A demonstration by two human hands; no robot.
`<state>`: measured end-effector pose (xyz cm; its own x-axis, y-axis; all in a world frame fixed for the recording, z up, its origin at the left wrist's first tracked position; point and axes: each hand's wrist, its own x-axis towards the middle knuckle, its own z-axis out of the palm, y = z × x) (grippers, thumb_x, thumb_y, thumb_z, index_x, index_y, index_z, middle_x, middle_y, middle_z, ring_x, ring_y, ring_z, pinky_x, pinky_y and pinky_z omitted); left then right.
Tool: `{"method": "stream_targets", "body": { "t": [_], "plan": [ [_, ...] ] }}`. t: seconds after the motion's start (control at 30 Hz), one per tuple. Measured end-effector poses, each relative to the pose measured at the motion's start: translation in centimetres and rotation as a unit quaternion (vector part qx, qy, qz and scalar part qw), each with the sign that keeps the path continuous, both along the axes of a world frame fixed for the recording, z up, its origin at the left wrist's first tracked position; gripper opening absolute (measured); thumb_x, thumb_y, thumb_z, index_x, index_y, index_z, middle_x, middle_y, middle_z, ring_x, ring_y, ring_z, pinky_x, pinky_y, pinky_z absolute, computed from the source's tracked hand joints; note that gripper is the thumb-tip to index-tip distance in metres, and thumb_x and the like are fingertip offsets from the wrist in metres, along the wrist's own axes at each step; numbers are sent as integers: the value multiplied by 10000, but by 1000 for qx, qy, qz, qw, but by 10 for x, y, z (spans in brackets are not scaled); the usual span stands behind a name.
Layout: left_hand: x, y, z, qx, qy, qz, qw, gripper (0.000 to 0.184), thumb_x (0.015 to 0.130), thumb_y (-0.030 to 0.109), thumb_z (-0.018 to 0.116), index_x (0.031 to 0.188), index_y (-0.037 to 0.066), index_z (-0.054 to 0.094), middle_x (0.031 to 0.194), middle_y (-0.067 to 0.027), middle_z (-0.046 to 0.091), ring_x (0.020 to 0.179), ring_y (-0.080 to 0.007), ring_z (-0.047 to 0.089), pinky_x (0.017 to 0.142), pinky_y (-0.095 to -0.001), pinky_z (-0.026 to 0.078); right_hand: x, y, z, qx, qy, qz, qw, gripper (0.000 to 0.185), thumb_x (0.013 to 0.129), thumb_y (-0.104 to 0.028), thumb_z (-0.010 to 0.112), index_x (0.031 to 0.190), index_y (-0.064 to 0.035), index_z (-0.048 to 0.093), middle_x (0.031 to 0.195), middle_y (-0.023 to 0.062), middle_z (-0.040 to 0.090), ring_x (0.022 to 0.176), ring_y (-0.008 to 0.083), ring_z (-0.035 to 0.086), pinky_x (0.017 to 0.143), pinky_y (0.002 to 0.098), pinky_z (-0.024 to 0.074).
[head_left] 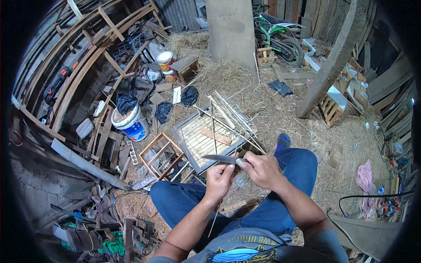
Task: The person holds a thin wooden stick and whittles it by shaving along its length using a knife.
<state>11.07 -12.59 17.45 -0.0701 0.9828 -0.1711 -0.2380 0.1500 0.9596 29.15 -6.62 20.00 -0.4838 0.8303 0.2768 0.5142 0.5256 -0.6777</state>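
Observation:
A knife (219,158) lies across the space over my lap, its blade pointing left. My right hand (262,170) is closed round its handle, with the thumb near the base of the blade. Just left of it, my left hand (219,180) pinches a thin wooden stick (214,221) that runs down toward my lap; its upper part is partly hidden by the knife and fingers. Beyond both hands sits a dark-framed slatted panel (193,131), with a bundle of thin strips (228,115) on its right side.
An orange-brown wooden frame (161,157) stands left of the panel. Farther left is a white bucket (131,122) topped by a black bag. A slanted post (326,65) rises at the right. A green motorbike (280,39) is at the back, and straw covers the floor.

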Motion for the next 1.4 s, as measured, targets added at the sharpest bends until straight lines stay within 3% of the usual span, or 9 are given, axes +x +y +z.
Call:
{"method": "stream_targets", "body": {
  "t": [0.3,0.47,0.53,0.67,0.8,0.93,1.17,1.23,1.4],
  "plan": [
    [3,-4,6,65,88,2,994,311,1040,120,597,1320,5,669,682,109,482,560,-4,360,495,-209,283,12,11,11,94,-89,26,991,334,962,-416,617,846,-105,578,692,106,670,589,332,670,488,472,489],
    [-1,-9,4,5,36,-14,999,328,1042,130,600,1338,-2,651,641,100,463,512,-11,348,463,-218,265,24,29,-7,78,-203,-45,975,408,1008,-479,522,856,-106,585,694,121,677,610,366,681,498,488,499],
    [-1,-22,6,-8,24,-19,999,339,1049,146,596,1352,0,640,630,100,452,502,-8,340,456,-219,253,57,65,-23,58,-205,-175,961,438,1048,-486,441,853,-119,580,647,139,652,631,374,679,550,519,494],
    [-2,-26,-5,-10,18,-14,1000,336,1057,181,590,1334,1,653,625,92,456,500,-10,345,456,-222,254,64,53,-17,-14,-158,-182,970,409,1050,-466,443,866,-125,575,606,113,615,558,358,619,523,514,428],
    [-5,-21,-24,-27,45,-28,998,275,1054,190,602,1217,1,715,627,94,464,531,-4,345,476,-225,253,16,-5,1,18,-76,1,997,391,1025,-468,511,853,-118,539,631,123,629,539,367,630,468,494,448],
    [-1,-22,-8,15,63,-22,998,246,1052,195,605,1140,7,737,616,101,456,530,-6,348,474,-230,249,5,-8,-6,35,-59,31,997,354,992,-443,568,854,-117,551,664,124,655,574,368,655,469,492,454],
    [-8,-19,-12,-29,54,-16,998,297,1049,192,611,1272,19,703,627,104,449,527,4,332,468,-231,245,19,25,-16,45,-144,25,988,370,1004,-458,535,882,-112,582,684,137,673,643,384,678,543,514,499],
    [-13,-28,-14,-18,50,-28,998,322,1043,189,621,1306,10,672,594,105,441,461,-10,338,437,-216,230,43,56,-35,-35,-250,-119,960,367,1025,-445,506,898,-112,592,672,139,669,623,366,679,537,509,496],
    [-21,-26,-16,-50,57,-21,997,386,1057,261,603,1351,15,646,582,88,441,461,-17,341,437,-227,247,54,43,-37,29,-166,-130,977,404,1047,-473,461,887,-121,579,628,108,634,542,293,647,488,484,469]
  ]
}}
